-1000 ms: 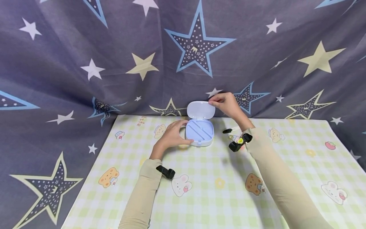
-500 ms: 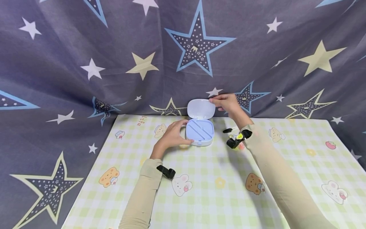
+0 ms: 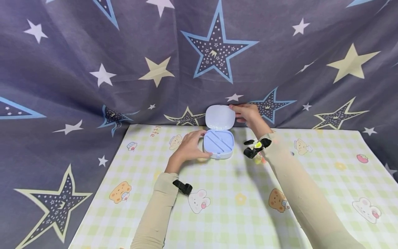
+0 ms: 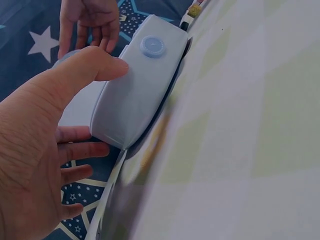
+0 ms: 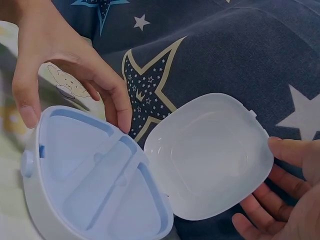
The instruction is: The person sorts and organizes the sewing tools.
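A pale blue and white plastic box (image 3: 218, 141) sits at the back of the table, its hinged lid (image 3: 220, 117) raised almost upright. Diagonal dividers split the blue inner tray (image 5: 100, 170) into compartments. My left hand (image 3: 190, 147) grips the box from the left, with the thumb at the front near the round button (image 4: 153, 46) and the fingers round the back corner. My right hand (image 3: 247, 113) pinches the lid's right edge; in the right wrist view its thumb (image 5: 290, 151) lies on the inner face and the other fingers are behind.
A green-and-white checked cloth (image 3: 224, 214) with cartoon prints covers the table. Right of the box lies a small black-tipped object (image 3: 249, 142), partly hidden by the right wrist strap. A dark star-patterned curtain (image 3: 124, 69) hangs directly behind the table's back edge.
The lid has tilted further back, with my right hand following its edge and turning slightly. My left hand has kept its hold on the box.
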`<state>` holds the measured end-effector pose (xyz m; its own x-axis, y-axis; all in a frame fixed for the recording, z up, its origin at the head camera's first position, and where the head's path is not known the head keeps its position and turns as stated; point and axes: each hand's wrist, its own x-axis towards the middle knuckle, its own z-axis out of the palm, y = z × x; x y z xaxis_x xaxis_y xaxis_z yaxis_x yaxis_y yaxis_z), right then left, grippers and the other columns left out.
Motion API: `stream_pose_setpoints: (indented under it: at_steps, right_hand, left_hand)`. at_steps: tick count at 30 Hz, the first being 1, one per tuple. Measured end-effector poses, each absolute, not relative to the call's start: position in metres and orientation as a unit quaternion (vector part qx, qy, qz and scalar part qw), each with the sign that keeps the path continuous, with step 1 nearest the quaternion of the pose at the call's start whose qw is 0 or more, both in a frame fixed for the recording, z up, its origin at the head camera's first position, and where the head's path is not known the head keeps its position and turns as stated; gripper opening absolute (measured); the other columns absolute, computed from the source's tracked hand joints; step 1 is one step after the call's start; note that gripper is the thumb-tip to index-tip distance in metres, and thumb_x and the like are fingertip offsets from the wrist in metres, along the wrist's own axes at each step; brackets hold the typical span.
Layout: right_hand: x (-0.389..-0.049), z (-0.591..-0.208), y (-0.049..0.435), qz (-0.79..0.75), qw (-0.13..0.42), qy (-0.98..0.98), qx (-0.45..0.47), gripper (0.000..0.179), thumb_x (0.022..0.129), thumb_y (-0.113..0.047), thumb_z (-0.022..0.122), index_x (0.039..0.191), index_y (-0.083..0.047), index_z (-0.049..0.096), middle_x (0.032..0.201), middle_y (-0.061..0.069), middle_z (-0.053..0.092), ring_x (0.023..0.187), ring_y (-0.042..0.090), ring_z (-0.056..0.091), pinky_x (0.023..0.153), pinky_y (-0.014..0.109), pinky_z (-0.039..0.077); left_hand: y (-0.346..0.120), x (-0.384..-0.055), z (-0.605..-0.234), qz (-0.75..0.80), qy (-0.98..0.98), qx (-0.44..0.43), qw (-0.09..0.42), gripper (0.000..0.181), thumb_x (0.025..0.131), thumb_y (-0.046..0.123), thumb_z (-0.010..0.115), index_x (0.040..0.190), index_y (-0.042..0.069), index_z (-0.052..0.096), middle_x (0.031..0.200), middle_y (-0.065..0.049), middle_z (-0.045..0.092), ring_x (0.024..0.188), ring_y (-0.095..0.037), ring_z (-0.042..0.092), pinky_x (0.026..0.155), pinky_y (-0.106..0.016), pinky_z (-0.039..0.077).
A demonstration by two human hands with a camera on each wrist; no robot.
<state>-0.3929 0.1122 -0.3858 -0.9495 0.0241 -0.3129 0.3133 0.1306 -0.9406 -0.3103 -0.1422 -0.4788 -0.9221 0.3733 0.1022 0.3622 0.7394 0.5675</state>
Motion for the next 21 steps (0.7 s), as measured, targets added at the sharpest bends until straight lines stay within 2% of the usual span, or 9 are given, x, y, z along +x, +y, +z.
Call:
stream_pose_setpoints:
  at_steps: [8, 16, 21]
  right_hand:
    - [-0.3929, -0.3869, 0.1106, -0.649, 0.11, 0.742, 0.125, 0.061, 0.093, -0.034, 0.074, 0.142, -0.002, 0.057, 0.125, 0.014, 0.062, 0.103, 0.022, 0.064, 0.104, 0.044, 0.052]
    - [-0.395, -0.3863, 0.1082, -0.647, 0.111, 0.742, 0.135, 0.059, 0.094, -0.033, 0.072, 0.142, -0.002, 0.057, 0.108, 0.007, 0.06, 0.096, 0.021, 0.063, 0.107, 0.047, 0.05]
    - [-0.3964, -0.3882, 0.107, -0.652, 0.106, 0.738, 0.139, 0.044, 0.094, -0.03, 0.071, 0.129, -0.006, 0.062, 0.099, 0.004, 0.061, 0.087, 0.018, 0.063, 0.104, 0.046, 0.052]
  left_hand:
    - [-0.1409, -0.3113, -0.48, 0.278, 0.94, 0.198, 0.003, 0.1, 0.068, 0.054, 0.082, 0.152, 0.015, 0.043, 0.155, -0.007, 0.047, 0.148, -0.03, 0.036, 0.126, -0.049, 0.021]
    - [-0.1398, -0.3113, -0.479, 0.276, 0.941, 0.197, 0.009, 0.103, 0.068, 0.053, 0.083, 0.154, 0.014, 0.041, 0.157, -0.008, 0.045, 0.149, -0.031, 0.035, 0.127, -0.05, 0.021]
    - [-0.1397, -0.3109, -0.4784, 0.276, 0.941, 0.195, 0.013, 0.104, 0.069, 0.053, 0.083, 0.154, 0.014, 0.04, 0.158, -0.008, 0.044, 0.15, -0.03, 0.034, 0.127, -0.049, 0.02]
